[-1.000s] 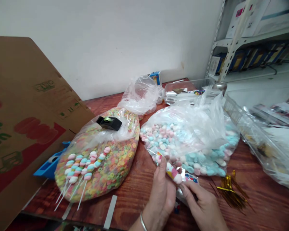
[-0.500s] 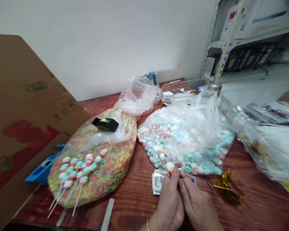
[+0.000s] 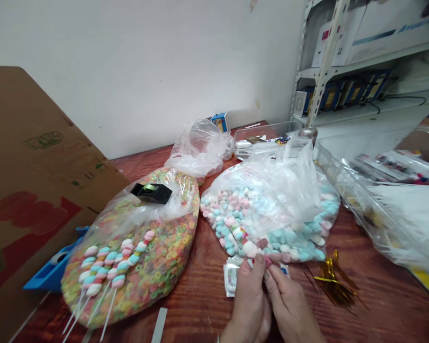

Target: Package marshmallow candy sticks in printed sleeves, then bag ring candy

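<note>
My left hand point(image 3: 249, 305) and my right hand point(image 3: 289, 305) meet low in the middle, fingers pinched together. Between them stands a pastel twisted marshmallow skewer point(image 3: 249, 247), its top leaning away over the candy bag. A small printed wrapper point(image 3: 231, 278) sticks out under my left hand and shows again by my right fingers. Just beyond lies a clear bag of pink, white and blue candies point(image 3: 271, 214). Left of it is a bag of fruit cereal rings point(image 3: 153, 267) carrying several marshmallow skewers point(image 3: 110, 262) and a black tape dispenser point(image 3: 151, 193).
Gold twist ties point(image 3: 334, 283) lie right of my hands on the wooden table point(image 3: 189, 305). A cardboard sheet point(image 3: 32, 166) leans at left over a blue object point(image 3: 52, 274). Behind stand a crumpled plastic bag point(image 3: 200, 147), a plastic tray point(image 3: 264, 140) and a metal shelf point(image 3: 321, 62).
My hands have come closer together around the skewer, and the wrapper now shows left of them. The whole view has shifted, with the table objects sitting lower and further left.
</note>
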Available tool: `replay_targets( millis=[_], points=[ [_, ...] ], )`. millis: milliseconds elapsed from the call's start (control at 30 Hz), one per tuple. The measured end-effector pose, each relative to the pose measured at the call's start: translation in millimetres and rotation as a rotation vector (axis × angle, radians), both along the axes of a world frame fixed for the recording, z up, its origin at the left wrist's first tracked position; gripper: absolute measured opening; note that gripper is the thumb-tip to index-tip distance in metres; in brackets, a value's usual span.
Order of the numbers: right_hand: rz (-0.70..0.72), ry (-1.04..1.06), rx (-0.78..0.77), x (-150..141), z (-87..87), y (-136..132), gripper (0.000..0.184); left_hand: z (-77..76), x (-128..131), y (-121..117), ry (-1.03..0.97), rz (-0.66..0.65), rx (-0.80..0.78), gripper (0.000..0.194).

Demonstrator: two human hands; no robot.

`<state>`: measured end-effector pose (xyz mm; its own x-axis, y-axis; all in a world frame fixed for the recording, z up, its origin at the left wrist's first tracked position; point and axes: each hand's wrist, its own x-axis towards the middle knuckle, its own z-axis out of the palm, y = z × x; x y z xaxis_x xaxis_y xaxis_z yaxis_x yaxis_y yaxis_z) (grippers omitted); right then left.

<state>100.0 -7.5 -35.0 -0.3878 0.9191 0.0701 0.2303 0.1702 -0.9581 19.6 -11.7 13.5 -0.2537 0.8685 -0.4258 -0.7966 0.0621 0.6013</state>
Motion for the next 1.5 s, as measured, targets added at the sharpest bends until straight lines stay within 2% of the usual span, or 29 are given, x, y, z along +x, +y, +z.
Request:
replay_targets(
  millis=[100,233,367,467,533,567,667,700,733,767,867,900,933,967,1000,1067,1133,1200,1267,1367,1500],
  points=[
    [0.02,0.076,-0.087,-1.3,3.6,1.9,0.043,-1.4,0.5,1.9,0.011,0.012,-0.023,0.044],
    [-0.106,0.274,-0.309,-3.2,3.7,1.3,0.04,-6.4,-3.6,1.7,0.128,-0.037,-0.078,0.04],
    [-0.071,0.608,-0.785,-4.8,10.6,3.6,0.044,-8.5,-9.0,-7.2,0.138,-0.208,0.017,0.042],
    [0.076,0.733,-1.04,-2.5,16.3,5.8,0.047,-10.6,-14.1,-11.2,0.131,-0.281,0.028,0.043],
    [0.101,0.686,-1.008,-1.0,17.0,5.7,0.048,-14.1,-16.5,-9.7,0.204,-0.233,-0.004,0.037],
    [0.062,0.627,-0.905,-0.5,16.5,5.0,0.048,-16.2,-17.4,-8.2,0.249,-0.192,-0.022,0.034],
    [-0.122,0.43,-0.422,0.5,14.1,0.0,0.042,-19.2,-20.9,-5.4,0.406,-0.12,-0.089,0.028],
    [-0.138,0.407,-0.321,0.8,13.5,-2.5,0.041,-18.7,-22.3,-6.1,0.44,-0.134,-0.105,0.027],
    [-0.117,0.425,-0.317,1.1,13.2,-5.2,0.04,-17.4,-23.7,-7.9,0.442,-0.165,-0.113,0.027],
    [-0.067,0.49,-0.408,1.3,13.1,-7.8,0.039,-15.6,-24.8,-10.5,0.408,-0.206,-0.111,0.028],
    [0.236,0.797,-0.916,1.7,14.1,-13.8,0.04,-10.5,-25.9,-20.8,0.177,-0.334,-0.091,0.035],
    [0.325,0.863,-1.035,2.5,15.1,-14.7,0.045,-9.5,-25.7,-23.7,0.114,-0.362,-0.097,0.036],
    [0.377,0.91,-1.103,4.4,16.5,-15.3,0.049,-8.8,-25.6,-25.7,0.076,-0.377,-0.108,0.036],
    [0.4,0.913,-1.106,7.7,18.1,-15.6,0.049,-8.3,-26.0,-26.6,0.065,-0.376,-0.124,0.034],
    [0.387,0.86,-1.042,12.8,19.7,-15.9,0.045,-8.0,-27.3,-26.3,0.077,-0.361,-0.135,0.03],
    [0.264,0.584,-0.742,28.4,20.8,-17.2,0.035,-7.3,-34.3,-22.5,0.152,-0.287,-0.127,0.025],
    [0.06,0.117,-0.309,48.5,15.9,-19.9,0.027,-6.4,-46.2,-16.8,0.259,-0.16,-0.104,0.024],
    [-0.122,-0.296,-0.023,67.2,4.0,-23.9,0.021,-5.8,-58.5,-12.3,0.346,-0.034,-0.108,0.028],
    [-0.208,-0.572,0.107,79.1,-11.3,-27.9,0.019,-6.1,-65.8,-10.6,0.393,0.043,-0.147,0.033],
    [-0.28,-0.845,0.222,81.6,-29.1,-30.3,0.02,-9.8,-65.1,-12.1,0.427,0.042,-0.179,0.035],
    [-0.34,-1.015,0.294,74.7,-37.1,-26.4,0.02,-19.5,-60.0,-16.5,0.445,-0.021,-0.158,0.03]
  ],
)
